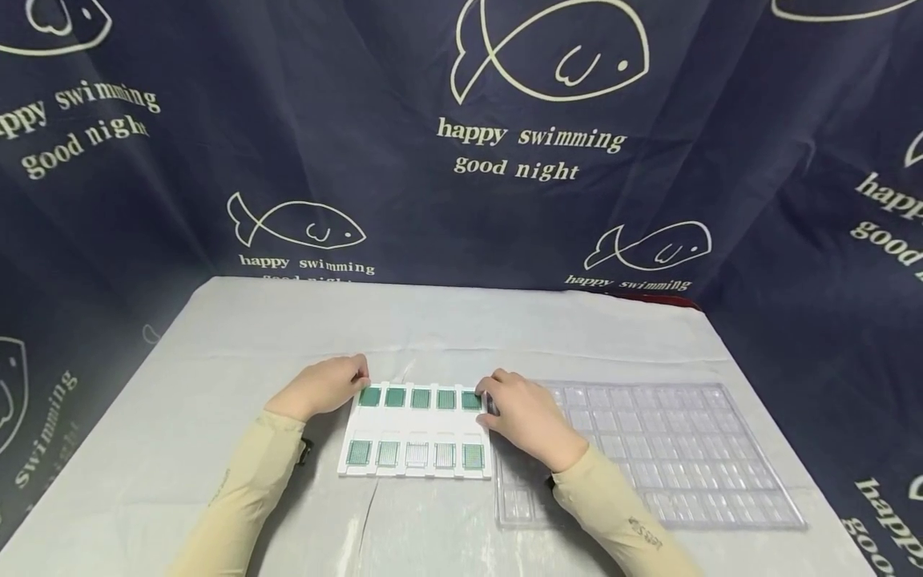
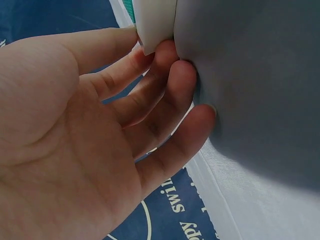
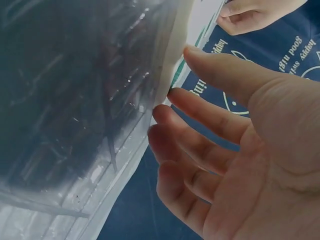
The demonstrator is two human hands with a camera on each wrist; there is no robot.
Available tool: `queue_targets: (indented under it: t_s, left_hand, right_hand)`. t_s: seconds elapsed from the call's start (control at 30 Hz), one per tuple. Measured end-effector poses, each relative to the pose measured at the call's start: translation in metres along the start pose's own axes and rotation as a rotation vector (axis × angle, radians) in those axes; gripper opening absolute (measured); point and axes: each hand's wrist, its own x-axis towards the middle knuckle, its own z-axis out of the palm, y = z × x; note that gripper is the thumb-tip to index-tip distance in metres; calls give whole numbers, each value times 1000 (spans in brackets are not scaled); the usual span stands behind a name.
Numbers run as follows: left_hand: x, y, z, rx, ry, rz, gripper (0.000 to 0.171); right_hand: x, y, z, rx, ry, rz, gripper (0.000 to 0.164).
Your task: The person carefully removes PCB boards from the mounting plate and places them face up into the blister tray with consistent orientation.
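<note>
In the head view a white tray (image 1: 418,423) lies flat on the table, with green perforated circuit boards (image 1: 421,398) set in two rows. At its far left corner my left hand (image 1: 320,389) pinches the tray between thumb and fingers; the left wrist view shows the thumb on one side of the white corner (image 2: 155,25) and fingertips under it. My right hand (image 1: 530,417) grips the tray's right edge near the far corner, partly covering one board. In the right wrist view its thumb and forefinger touch that white edge (image 3: 175,55), the other fingers bent beside it.
A large clear plastic tray (image 1: 692,457) with many small compartments lies to the right, its left edge close to the white tray. My right forearm (image 1: 613,513) crosses over it. White cloth (image 1: 303,320) covers the table; dark blue printed curtains (image 1: 404,160) hang around it.
</note>
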Motion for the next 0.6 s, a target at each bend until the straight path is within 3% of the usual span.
queue_targets:
  t_s: [0.2,0.6]
  left_hand:
    - [0,2,-2,-6,0,1,10]
    - [2,0,1,5,-15,-6,10]
  right_hand:
    - [1,-2,1,-9,39,-8,36]
    - [8,-3,9,-5,38,-37,32]
